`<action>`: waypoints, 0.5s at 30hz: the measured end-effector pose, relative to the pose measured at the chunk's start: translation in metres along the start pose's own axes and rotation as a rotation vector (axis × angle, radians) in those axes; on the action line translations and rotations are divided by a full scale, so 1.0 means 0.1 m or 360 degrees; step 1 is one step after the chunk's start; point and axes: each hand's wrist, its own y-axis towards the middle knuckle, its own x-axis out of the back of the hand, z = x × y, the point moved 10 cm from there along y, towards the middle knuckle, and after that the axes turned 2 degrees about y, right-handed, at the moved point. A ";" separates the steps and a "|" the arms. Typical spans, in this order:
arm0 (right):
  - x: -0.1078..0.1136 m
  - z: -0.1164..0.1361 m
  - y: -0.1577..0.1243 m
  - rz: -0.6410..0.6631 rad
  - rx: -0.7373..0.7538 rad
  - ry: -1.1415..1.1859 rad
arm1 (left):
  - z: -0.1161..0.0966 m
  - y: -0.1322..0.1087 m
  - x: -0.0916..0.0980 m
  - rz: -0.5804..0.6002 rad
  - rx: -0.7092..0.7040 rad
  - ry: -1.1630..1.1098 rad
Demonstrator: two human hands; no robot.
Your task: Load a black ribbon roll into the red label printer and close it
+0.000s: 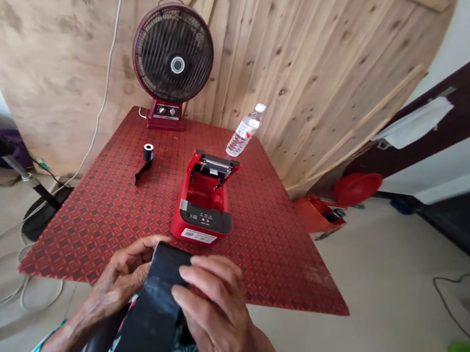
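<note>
Both my hands hold a roll with a wide black strip at the table's front edge. My left hand grips its left side, thumb against the edge. On the right side, the fingers of my right hand lie over the black surface. The strip runs down towards my lap; the roll's core is hidden. Just beyond my hands, a red label printer stands on the table with its lid raised and its inside exposed. A smaller black roll with a white core stands farther left, its loose end trailing on the tabletop.
The table has a red patterned cover. At its back stand a dark red fan and a clear plastic bottle. An orange-red container is beyond the right edge. A white cable hangs down at left.
</note>
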 end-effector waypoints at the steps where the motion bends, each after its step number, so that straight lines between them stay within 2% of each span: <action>1: 0.09 -0.07 -0.01 -0.0041 -0.0085 0.0117 | -0.03 0.00 0.00 0.0028 -0.0012 0.0063; 4: 0.32 -0.46 -0.01 -0.0224 -0.0627 0.0478 | -0.13 0.03 -0.02 0.0059 -0.0019 0.0323; 6: 0.23 -0.63 0.05 -0.0048 -0.0862 0.0593 | -0.21 0.09 -0.07 0.0098 -0.0034 0.0498; 8: 0.08 -0.67 0.12 0.0185 -0.0909 0.0716 | -0.27 0.18 -0.15 0.0157 -0.0037 0.0617; 10: 0.01 -0.75 0.13 0.0207 -0.0965 0.0875 | -0.35 0.27 -0.21 0.0183 -0.0050 0.0644; 11: 0.00 -0.82 0.10 0.0135 -0.1034 0.0977 | -0.41 0.30 -0.19 0.0123 -0.0084 0.0650; 12: 0.00 -0.91 0.05 0.0025 -0.1132 0.1093 | -0.50 0.29 -0.12 -0.0016 -0.0151 0.0675; 14: 0.02 -1.13 -0.09 -0.0296 -0.1362 0.1365 | -0.71 0.15 0.11 -0.0445 -0.0346 0.0794; 15: 0.02 -1.23 -0.16 -0.0492 -0.1465 0.1516 | -0.84 -0.02 0.23 -0.0735 -0.0498 0.0879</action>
